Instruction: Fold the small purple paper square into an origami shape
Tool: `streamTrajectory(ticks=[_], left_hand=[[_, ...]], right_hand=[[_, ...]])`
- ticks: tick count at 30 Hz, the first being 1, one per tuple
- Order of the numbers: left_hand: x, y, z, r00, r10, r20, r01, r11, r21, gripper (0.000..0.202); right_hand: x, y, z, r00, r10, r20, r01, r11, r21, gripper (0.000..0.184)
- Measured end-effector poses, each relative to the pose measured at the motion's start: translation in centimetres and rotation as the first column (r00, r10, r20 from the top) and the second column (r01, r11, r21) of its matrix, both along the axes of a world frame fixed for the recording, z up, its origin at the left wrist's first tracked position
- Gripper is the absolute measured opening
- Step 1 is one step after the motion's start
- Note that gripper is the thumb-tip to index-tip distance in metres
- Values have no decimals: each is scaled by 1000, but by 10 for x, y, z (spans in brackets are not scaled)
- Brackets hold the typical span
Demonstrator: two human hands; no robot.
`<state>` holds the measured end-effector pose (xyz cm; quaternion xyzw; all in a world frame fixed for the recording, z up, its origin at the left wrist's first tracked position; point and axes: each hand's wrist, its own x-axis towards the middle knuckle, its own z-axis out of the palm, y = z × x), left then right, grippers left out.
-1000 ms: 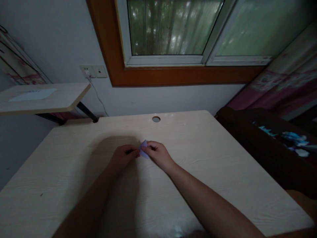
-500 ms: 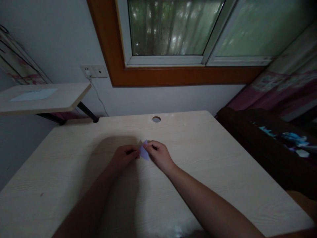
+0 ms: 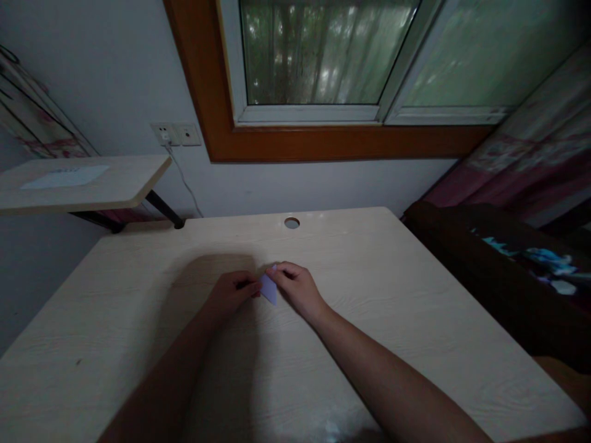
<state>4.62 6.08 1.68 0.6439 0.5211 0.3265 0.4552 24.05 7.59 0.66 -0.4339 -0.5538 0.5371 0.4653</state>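
Pinching pale purple paper in left hand and right hand.
Pointing one corner toward the body, lengthwise near-to-far; angular.

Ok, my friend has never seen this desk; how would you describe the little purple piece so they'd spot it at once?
Start at the pale desk below the window and find the round hole near its far edge. Nearer the camera, the left hand and right hand hold a small, flat, paper-like purple piece between them. Its light purple sets it apart from the hands and the pale desk.
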Motion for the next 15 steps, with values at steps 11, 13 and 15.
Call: streamTrajectory(ticks=[11, 13, 15], left_hand=[[-1, -2, 5, 999, -21, -27, 21, 1000, 9, 24], [-2, -1, 2, 1000, 16, -13, -16, 1000, 14, 22], [-2, 0, -1, 998, 57, 21, -57, 998, 14, 22]], right_hand=[[1, 8, -4, 948, -179, -263, 153, 981, -119, 22], [0, 7, -4, 938, -179, -297, 153, 982, -109, 25], [0, 5, -4, 953, -142, -267, 132, 990, -58, 29]])
